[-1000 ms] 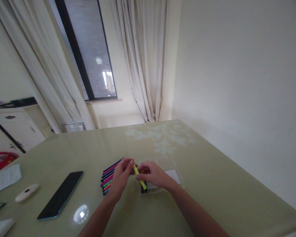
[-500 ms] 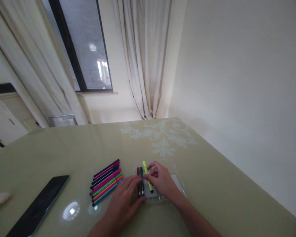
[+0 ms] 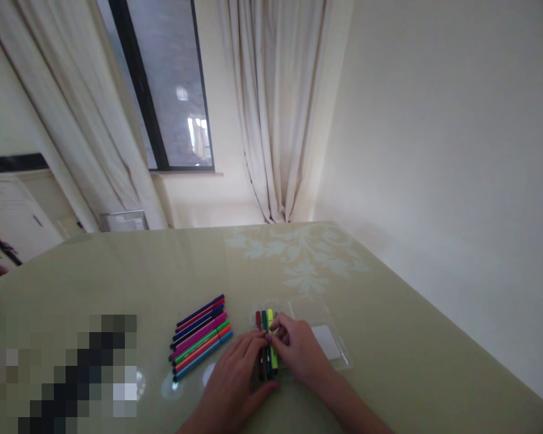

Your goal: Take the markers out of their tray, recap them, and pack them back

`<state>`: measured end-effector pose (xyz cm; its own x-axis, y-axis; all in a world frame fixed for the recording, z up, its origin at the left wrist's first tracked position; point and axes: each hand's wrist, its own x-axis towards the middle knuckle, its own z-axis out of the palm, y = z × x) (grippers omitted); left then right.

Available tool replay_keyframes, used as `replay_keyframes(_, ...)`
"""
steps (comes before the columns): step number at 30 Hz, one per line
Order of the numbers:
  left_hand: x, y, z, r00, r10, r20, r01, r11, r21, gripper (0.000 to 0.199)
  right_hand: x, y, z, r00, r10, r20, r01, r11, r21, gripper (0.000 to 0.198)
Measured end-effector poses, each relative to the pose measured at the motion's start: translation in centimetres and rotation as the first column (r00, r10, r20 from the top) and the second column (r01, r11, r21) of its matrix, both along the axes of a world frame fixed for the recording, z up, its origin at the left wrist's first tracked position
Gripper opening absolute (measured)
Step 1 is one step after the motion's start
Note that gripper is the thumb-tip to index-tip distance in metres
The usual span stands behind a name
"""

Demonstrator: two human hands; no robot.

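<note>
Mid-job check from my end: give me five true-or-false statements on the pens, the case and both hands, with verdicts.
1. The loose pens lie to the left of the clear case. True.
2. The dark green pen lies between the dark red pen and the yellow pen. True.
3. The right hand is at the loose pens. False: its fingertips are at the yellow pen.
4. The left hand reaches over the dark red pen. True.
5. The loose pens are all one colour. False: magenta, green and orange show among them.
</note>
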<state>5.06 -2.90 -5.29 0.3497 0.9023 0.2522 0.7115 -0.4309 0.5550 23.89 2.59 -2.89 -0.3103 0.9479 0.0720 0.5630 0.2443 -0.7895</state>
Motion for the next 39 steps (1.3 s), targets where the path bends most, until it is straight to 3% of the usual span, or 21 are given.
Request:
replay_keyframes(9, 0.1, 0.2, 0.4, 0.99, -0.029, -0.135, 0.034, 0.999, 0.04, 0.053, 0.6, 0.1, 0.3, 0.985, 0.063, 0.159, -0.083, 0.989, 0.123, 0.009)
replay_keyframes(18, 0.2, -0.1, 1.4, 0.989, -0.05, -0.14, 0.062, 0.994, 0.086, 0.046, 0.5, 0.2, 0.5, 0.965, 0.041, 0.258, -0.084, 0.984, 0.158, 0.014)
replay_keyframes(20, -0.1, 0.0, 2.0, 0.994, 0.009, -0.108, 0.002, 0.995, 0.103, 0.03, 0.5, 0.4, 0.6, 0.978, 0.028, 0.204, -0.064, 0.983, 0.173, 0.014)
replay_keyframes(22, -0.8, 0.4, 2.5, 0.975, 0.186, -0.121, -0.172, 0.978, 0.119, 0.026, 0.6, 0.6, 0.7, 0.993, 0.0, 0.118, -0.022, 0.982, 0.188, 0.014)
replay_keyframes(25, -2.3, 1.2, 2.8, 0.861, 0.44, -0.256, -0.401, 0.896, 0.19, 0.022, 0.7, 0.9, 0.9, 0.999, -0.046, -0.013, 0.048, 0.98, 0.191, 0.019)
replay_keyframes(27, -3.1, 1.6, 2.7, 0.812, 0.476, -0.339, -0.434, 0.88, 0.196, 0.021, 0.8, 0.9, 1.0, 0.995, -0.068, -0.073, 0.08, 0.98, 0.183, 0.021)
replay_keyframes(30, -3.4, 1.8, 2.4, 0.824, 0.419, -0.381, -0.405, 0.906, 0.121, 0.019, 0.8, 0.9, 1.0, 0.991, -0.076, -0.113, 0.096, 0.978, 0.185, 0.023)
replay_keyframes(35, -2.9, 1.8, 2.5, 0.915, 0.333, -0.226, -0.337, 0.941, 0.023, 0.015, 0.8, 0.7, 1.2, 0.983, -0.082, -0.165, 0.114, 0.975, 0.193, 0.023)
replay_keyframes(37, -3.1, 2.0, 2.7, 0.936, 0.35, -0.044, -0.351, 0.936, -0.001, 0.018, 0.7, 0.6, 1.3, 0.98, -0.082, -0.184, 0.116, 0.976, 0.185, 0.023)
replay_keyframes(39, -3.4, 2.1, 3.0, 0.91, 0.371, 0.186, -0.367, 0.928, -0.061, 0.028, 0.5, 0.4, 1.4, 0.978, -0.071, -0.195, 0.104, 0.98, 0.169, 0.023)
